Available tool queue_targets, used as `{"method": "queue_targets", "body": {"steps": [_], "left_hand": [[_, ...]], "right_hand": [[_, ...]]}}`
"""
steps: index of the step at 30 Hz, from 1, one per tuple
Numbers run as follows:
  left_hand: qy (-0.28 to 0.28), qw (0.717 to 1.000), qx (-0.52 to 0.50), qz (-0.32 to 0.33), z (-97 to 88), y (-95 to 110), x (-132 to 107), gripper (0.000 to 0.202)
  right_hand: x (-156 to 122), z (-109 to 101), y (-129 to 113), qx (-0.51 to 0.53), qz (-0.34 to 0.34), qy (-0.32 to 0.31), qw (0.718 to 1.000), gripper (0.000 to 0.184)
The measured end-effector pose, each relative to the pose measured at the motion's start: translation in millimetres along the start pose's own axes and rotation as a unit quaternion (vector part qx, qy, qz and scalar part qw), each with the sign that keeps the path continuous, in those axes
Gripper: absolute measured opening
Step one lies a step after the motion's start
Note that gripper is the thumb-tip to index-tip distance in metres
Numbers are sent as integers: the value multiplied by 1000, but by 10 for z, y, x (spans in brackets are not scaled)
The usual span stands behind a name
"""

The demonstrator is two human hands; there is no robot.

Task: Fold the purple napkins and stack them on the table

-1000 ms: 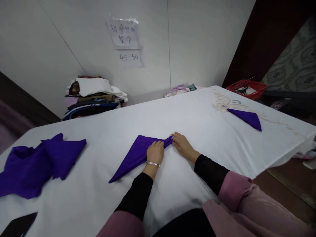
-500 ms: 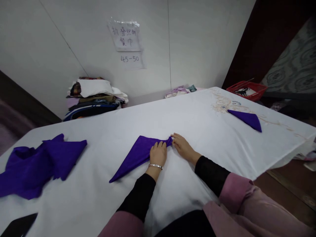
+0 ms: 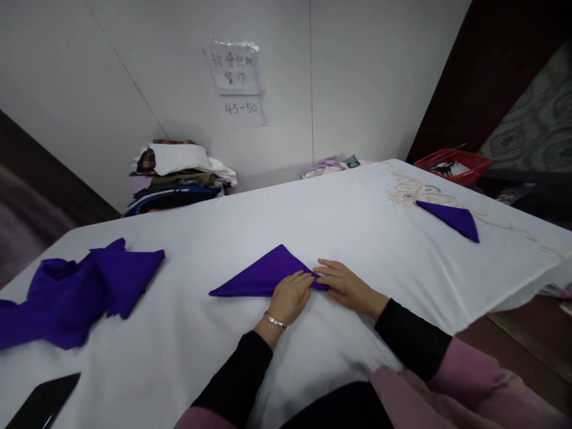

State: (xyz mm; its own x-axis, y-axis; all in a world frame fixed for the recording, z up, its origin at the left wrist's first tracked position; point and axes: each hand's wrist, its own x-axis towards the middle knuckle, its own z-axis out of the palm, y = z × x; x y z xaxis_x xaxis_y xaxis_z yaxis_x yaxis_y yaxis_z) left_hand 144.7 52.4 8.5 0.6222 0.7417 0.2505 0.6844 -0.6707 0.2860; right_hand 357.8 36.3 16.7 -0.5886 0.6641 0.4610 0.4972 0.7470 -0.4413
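Observation:
A folded purple napkin (image 3: 268, 271) lies on the white tablecloth in front of me, its peak pointing away and one long corner reaching left. My left hand (image 3: 290, 296) lies over the near edge at the right part, its fingers close together on the cloth; its thumb is hidden. Facing it, my right hand (image 3: 346, 286) has its fingertips on the narrow right corner, nearly touching the left fingers. A second folded napkin (image 3: 451, 219), slim and pointed, rests at the far right. Loose purple napkins (image 3: 75, 298) lie rumpled at the left.
A dark phone-like slab (image 3: 44, 402) lies at the table's near left. Behind the white tablecloth (image 3: 179, 345) stand a pile of folded clothes (image 3: 179, 173) and some pale cloths (image 3: 328, 167) by the wall. A red basket (image 3: 456, 165) is beyond the far right corner.
The napkin's left corner has swung away from me, and its lower edge now runs nearly level. Its bunched right end lies flatter, and both hands have shifted slightly nearer me. The view has shifted a little.

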Motion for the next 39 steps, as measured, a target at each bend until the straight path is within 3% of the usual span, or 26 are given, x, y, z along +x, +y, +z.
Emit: {"method": "queue_targets", "body": {"steps": [9, 17, 22, 26, 31, 36, 39], "left_hand": [[-67, 994, -75, 42, -86, 203, -288, 44], [-32, 996, -34, -75, -164, 247, -554, 53], [-3, 990, -24, -137, -198, 339, -742, 52], [39, 983, -45, -176, -183, 436, -841, 43], [114, 964, -107, -214, -148, 456, -888, 26], [188, 895, -221, -339, -82, 408, -932, 56], [214, 861, -286, -363, -54, 402, -951, 70]], "right_hand": [[-222, -4, -312, -2, -24, -57, 998, 29], [-246, -139, -478, 103, -9, -83, 991, 35], [-151, -237, -551, 175, 60, -139, 973, 30], [80, -308, -575, 221, 107, -178, 953, 27], [613, -274, -560, 242, 103, -170, 950, 18], [1184, 63, -527, 249, 74, -178, 949, 27], [1421, 342, -514, 243, 70, -194, 948, 37]]}}
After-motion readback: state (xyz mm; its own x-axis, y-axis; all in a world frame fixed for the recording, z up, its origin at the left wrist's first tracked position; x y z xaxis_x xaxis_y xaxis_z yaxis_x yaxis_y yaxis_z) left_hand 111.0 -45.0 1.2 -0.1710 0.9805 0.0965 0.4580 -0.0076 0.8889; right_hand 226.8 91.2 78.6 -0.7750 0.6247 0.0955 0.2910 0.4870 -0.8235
